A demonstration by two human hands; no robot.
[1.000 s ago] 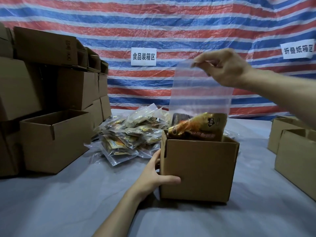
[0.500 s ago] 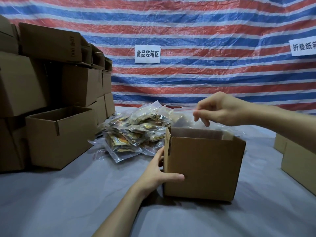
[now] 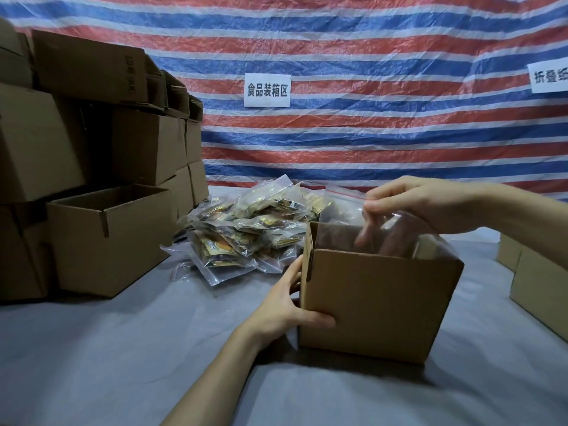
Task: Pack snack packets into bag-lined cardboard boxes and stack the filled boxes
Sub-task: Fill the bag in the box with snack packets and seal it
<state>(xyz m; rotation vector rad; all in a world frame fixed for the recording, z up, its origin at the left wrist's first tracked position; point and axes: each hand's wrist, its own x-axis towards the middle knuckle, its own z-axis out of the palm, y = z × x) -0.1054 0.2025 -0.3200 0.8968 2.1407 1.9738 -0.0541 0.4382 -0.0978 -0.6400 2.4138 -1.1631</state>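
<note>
1. Behind, a tarp (image 3: 368, 41) striped red, blue and white fills the whole back of the view.
2. A grey cloth (image 3: 123, 348) covers the surface under everything.
3. A stack (image 3: 40, 139) of brown cardboard boxes rises at the left, several high.
4. An open box (image 3: 113, 250) stands in front of that stack, flaps down, its inside dark.
5. The box (image 3: 378, 305) being packed stands on the cloth right of centre, top open, near the person.
6. More boxes (image 3: 541, 287) sit at the right edge, partly cut off.
7. A heap of packets (image 3: 246, 235), clear pouches with yellow and orange print, lies on the cloth between the open box and the box, just behind the box's left corner.
8. A clear bag (image 3: 344, 204) with a red strip along its top stands in the box and rises above the rim; dark contents show through it.
9. The right hand (image 3: 415, 204) is over the box at the bag's top. Its fingers (image 3: 365, 235) are blurred behind the plastic, so I cannot tell whether they pinch it.
10. The left hand (image 3: 282, 312) grips the box's near left corner, thumb across the front face and fingers round the side.
11. A white sign (image 3: 266, 90) with black characters hangs on the tarp; a second sign (image 3: 548, 77) is cut off at the right.
</note>
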